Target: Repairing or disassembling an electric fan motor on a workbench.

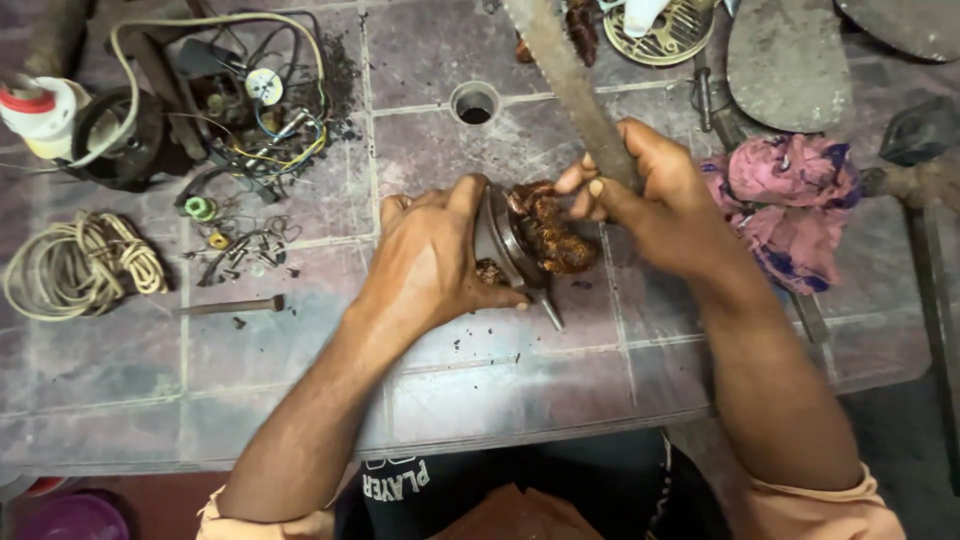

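Left hand: my left hand [430,255] is clamped over the round metal housing [498,240], palm on its back and fingers wrapped around the rim, so the part stays pinned on its edge against the table [300,360] and cannot roll.
Right hand: my right hand [640,185] is closed around the lower end of a long flat metal blade [565,75], which slants up and away toward the far edge; gripping it low, I judge, gives me control of the tip at the work.
Where the part is: the housing stands near the middle of the table, just in front of me, between my two hands, its open face turned to the right toward the blade.
Winding: a rusty, reddish-brown copper winding [548,232] bulges out of the open face, tangled and dirty.
Housing look: grey, dull metal with a ringed rim; a thin shaft [548,310] pokes out at the lower side.
Debris: dark crumbs lie on the table below the part.
Off to the left: loose wires and small parts [250,120] and a coil of pale cord [80,265] sit well apart from my grip.
Off to the right: a pink rag [790,200] lies just beside my right wrist.
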